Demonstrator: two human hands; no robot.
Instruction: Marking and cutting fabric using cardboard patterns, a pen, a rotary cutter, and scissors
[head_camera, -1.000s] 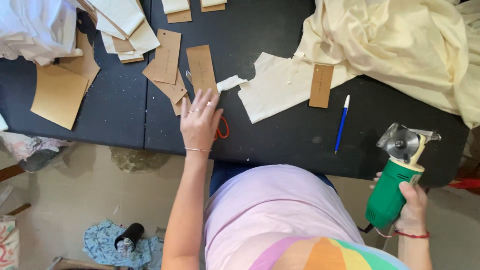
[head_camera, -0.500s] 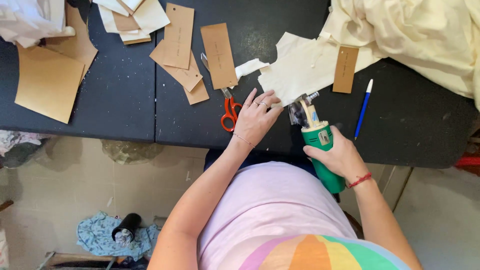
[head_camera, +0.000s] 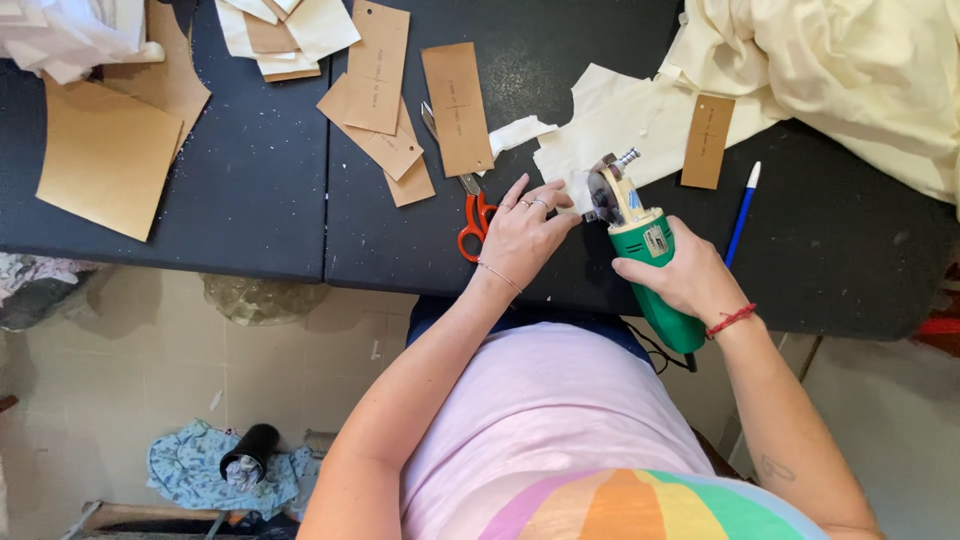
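Observation:
My right hand (head_camera: 680, 275) grips the green body of a rotary fabric cutter (head_camera: 640, 240), whose round blade head rests at the near edge of a cream fabric piece (head_camera: 610, 130) on the black table (head_camera: 250, 200). My left hand (head_camera: 520, 232) lies flat beside the blade, fingertips touching the fabric's corner. Orange-handled scissors (head_camera: 470, 215) lie just left of that hand, partly under a brown cardboard pattern piece (head_camera: 457, 105).
Several brown cardboard pieces (head_camera: 375, 70) and a large one (head_camera: 105, 160) lie to the left. A blue pen (head_camera: 742, 210) and a small brown tag (head_camera: 708, 140) sit right of the cutter. Bulky cream cloth (head_camera: 850, 70) fills the far right. On the floor lies a black cup (head_camera: 248, 455) on blue cloth.
My right hand brought the green cutter up from beside my body onto the table, to the fabric's edge. My left hand slid right, past the scissors, to the fabric corner.

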